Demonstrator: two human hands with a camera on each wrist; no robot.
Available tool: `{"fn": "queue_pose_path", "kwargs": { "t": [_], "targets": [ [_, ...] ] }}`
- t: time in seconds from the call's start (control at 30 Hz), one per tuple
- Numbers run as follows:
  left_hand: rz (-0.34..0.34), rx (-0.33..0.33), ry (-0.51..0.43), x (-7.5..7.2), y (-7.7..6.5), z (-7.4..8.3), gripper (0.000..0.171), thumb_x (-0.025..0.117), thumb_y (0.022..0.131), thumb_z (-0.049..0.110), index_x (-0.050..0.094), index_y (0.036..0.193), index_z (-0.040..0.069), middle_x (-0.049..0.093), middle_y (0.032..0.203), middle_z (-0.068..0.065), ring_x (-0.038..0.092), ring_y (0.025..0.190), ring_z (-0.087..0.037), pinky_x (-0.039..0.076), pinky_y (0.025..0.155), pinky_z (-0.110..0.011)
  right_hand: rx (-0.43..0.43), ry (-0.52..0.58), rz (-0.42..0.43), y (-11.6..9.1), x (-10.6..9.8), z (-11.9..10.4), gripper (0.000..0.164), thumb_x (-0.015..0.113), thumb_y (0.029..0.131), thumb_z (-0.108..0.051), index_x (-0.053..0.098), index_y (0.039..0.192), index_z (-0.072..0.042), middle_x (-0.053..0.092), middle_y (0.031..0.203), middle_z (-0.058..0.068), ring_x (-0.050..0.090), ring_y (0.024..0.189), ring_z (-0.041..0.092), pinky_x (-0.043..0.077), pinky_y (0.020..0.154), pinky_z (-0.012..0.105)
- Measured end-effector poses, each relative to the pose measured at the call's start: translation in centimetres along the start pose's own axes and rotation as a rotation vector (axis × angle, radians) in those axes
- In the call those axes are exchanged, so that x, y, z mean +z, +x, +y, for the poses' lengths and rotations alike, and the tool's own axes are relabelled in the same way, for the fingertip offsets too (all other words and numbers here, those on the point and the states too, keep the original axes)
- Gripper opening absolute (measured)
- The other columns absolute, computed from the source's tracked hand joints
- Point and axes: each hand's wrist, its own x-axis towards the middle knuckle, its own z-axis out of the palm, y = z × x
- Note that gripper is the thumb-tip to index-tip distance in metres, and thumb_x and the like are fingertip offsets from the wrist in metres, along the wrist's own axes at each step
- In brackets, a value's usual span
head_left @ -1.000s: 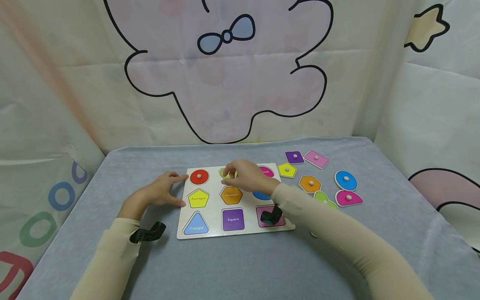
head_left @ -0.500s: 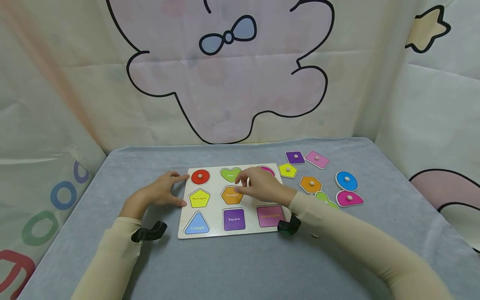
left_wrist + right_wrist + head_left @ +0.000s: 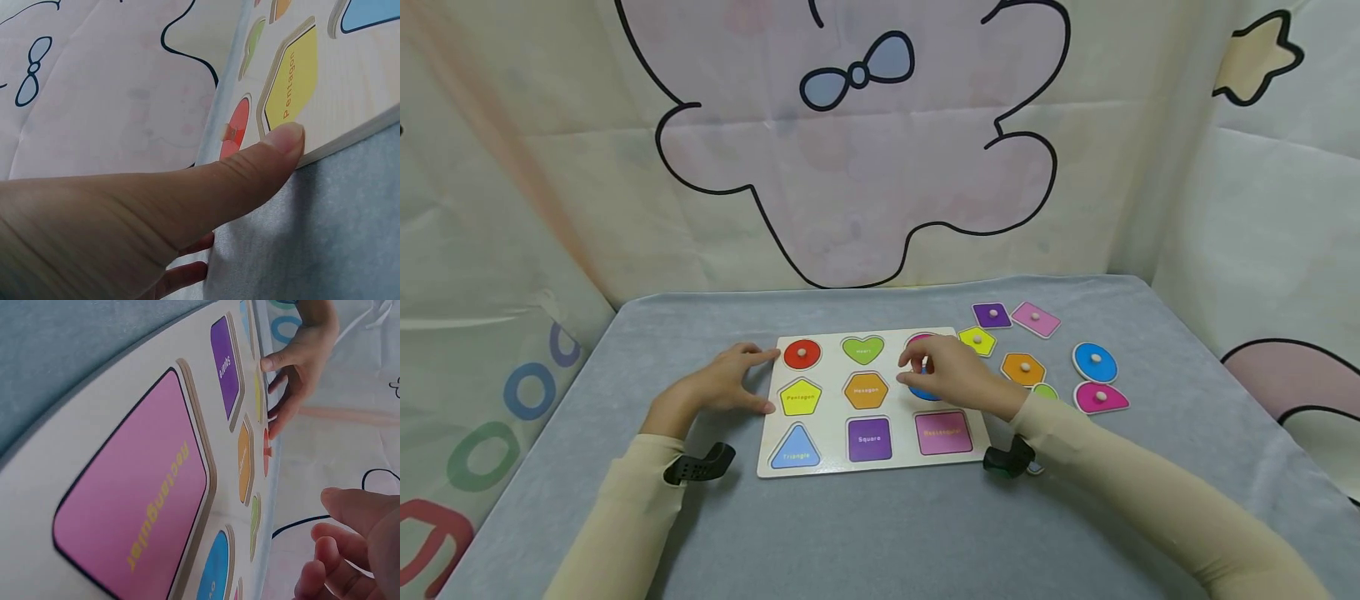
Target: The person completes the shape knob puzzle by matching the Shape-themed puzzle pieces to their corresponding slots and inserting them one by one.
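Observation:
A pale puzzle board (image 3: 832, 454) lies on the table, with several coloured, labelled recesses. Its red circle piece (image 3: 802, 354), with a small knob, sits in the upper left recess. My left hand (image 3: 718, 387) rests on the board's left edge; in the left wrist view its thumb (image 3: 250, 169) lies on the rim beside the yellow pentagon recess (image 3: 294, 81). My right hand (image 3: 958, 375) hovers above the board by the blue oval recess (image 3: 923, 393), partly covering that and the pink recess. In the right wrist view, its loosely bent fingers (image 3: 350, 550) hold nothing.
Right of the board lie knobbed pieces: purple (image 3: 992, 315), pink (image 3: 1036, 319), yellow pentagon (image 3: 977, 341), orange hexagon (image 3: 1023, 369), blue (image 3: 1095, 362) and magenta (image 3: 1101, 397). My right sleeve hides most of a green piece (image 3: 1044, 391). Another piece (image 3: 1035, 468) peeks out below the forearm.
My right hand has moved right, from over the heart recess to above the oval recess, uncovering the heart and hexagon recesses. My left hand stays at the board's edge.

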Motion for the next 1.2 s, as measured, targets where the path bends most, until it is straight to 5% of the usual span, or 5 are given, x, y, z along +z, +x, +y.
{"fn": "queue_pose_path", "kwargs": {
  "t": [1.2],
  "targets": [
    [0.000, 0.002, 0.000, -0.1, -0.3, 0.3, 0.098, 0.087, 0.077, 0.041, 0.036, 0.158, 0.015, 0.034, 0.154, -0.028, 0.035, 0.138, -0.047, 0.037, 0.111, -0.070, 0.125, -0.006, 0.056, -5.8, -3.1, 5.4, 0.022, 0.079, 0.088, -0.021, 0.075, 0.105, -0.008, 0.059, 0.078, -0.001, 0.053, 0.075, 0.015, 0.047, 0.059, 0.021]
  ]
}}
